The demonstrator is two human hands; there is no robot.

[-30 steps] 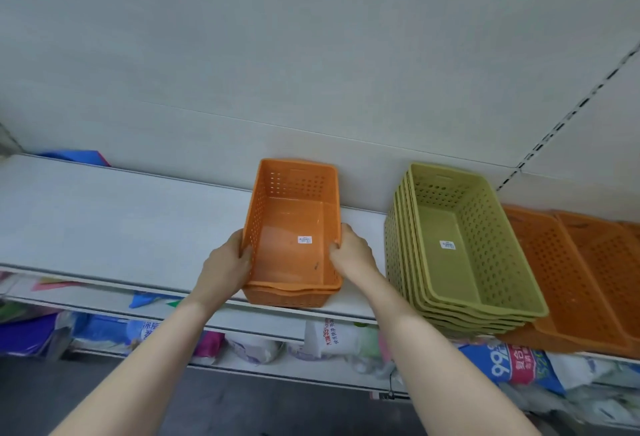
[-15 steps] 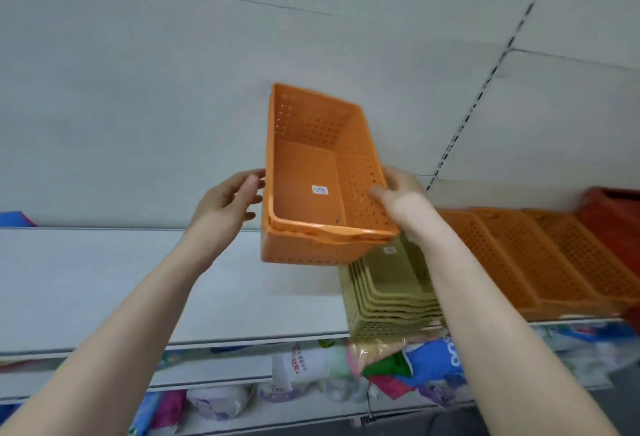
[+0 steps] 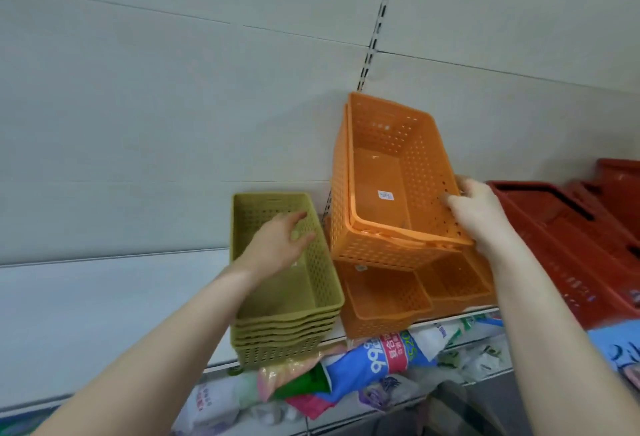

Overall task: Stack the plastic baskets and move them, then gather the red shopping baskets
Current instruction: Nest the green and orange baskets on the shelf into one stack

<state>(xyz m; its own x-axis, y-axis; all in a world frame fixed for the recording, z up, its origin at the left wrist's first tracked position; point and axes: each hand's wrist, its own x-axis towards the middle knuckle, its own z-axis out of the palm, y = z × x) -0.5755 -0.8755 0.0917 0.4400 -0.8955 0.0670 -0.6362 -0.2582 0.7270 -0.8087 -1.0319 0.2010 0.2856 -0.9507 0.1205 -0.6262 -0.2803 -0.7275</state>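
1. Holding the orange pair up in the air, the right hand grips its right wall with curled fingers. The pair is two baskets, one inside the other. It is tilted and hangs just above the lower orange baskets, which sit side by side on the shelf.
2. The left hand is open, with loose fingers, over the top of the green stack. I cannot tell if it touches the stack.
3. I think the pair should be made flat first. Then it should line up right over one lower basket and go straight down, so it slips in.
4. One hand on one wall may let the pair tip. The left hand could help by taking the other wall.
5. The red shopping baskets wait on the right, close to the right arm. The arm should stay off them for now.
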